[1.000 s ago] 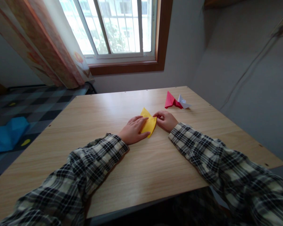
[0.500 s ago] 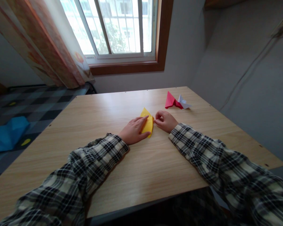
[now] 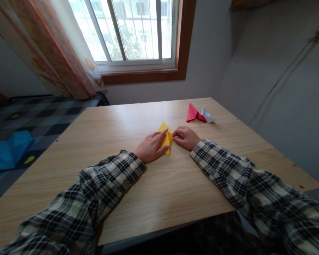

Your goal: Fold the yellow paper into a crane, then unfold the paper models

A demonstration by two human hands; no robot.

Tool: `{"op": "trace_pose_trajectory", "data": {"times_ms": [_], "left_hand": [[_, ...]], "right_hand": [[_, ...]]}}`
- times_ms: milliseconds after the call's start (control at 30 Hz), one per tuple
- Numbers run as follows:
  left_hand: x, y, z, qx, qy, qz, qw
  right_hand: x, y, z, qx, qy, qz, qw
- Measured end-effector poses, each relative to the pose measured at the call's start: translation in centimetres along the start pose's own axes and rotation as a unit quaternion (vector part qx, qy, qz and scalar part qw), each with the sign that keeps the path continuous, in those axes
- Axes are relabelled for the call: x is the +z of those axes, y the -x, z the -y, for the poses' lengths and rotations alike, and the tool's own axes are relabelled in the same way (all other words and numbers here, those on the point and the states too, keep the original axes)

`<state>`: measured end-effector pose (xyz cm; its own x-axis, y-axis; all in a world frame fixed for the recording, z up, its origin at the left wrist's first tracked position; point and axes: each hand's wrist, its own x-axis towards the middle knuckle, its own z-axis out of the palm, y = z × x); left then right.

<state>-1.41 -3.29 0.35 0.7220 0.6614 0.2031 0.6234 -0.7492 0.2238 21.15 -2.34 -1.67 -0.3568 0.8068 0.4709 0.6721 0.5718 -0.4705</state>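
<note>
A piece of folded yellow paper lies on the wooden table, partly covered by my left hand. The fingers of that hand stretch flat over the paper, with the thumb lower down and apart from them. At the paper's right corner, my right hand is closed in a pinch on the edge of the yellow paper. A flap shows as a raised fold between the two hands. The fingertips of the right hand hide the very corner.
Toward the table's back right stand a red folded paper and a white folded paper, side by side. On the checked cloth at left lies a blue folded paper. The wooden table reaches toward the window wall.
My right fingers have closed more and shifted slightly left at the paper's edge. The yellow paper's right side looks more pointed, with a crease showing. My left hand has stayed in place.
</note>
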Motion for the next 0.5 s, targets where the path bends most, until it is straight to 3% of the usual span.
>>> {"op": "trace_pose_trajectory", "data": {"times_ms": [500], "left_hand": [[-0.19,-0.09,0.0,0.039,-0.048,0.019,0.998]], "right_hand": [[0.1,0.04,-0.31,-0.017,0.0,-0.001,1.0]]}}
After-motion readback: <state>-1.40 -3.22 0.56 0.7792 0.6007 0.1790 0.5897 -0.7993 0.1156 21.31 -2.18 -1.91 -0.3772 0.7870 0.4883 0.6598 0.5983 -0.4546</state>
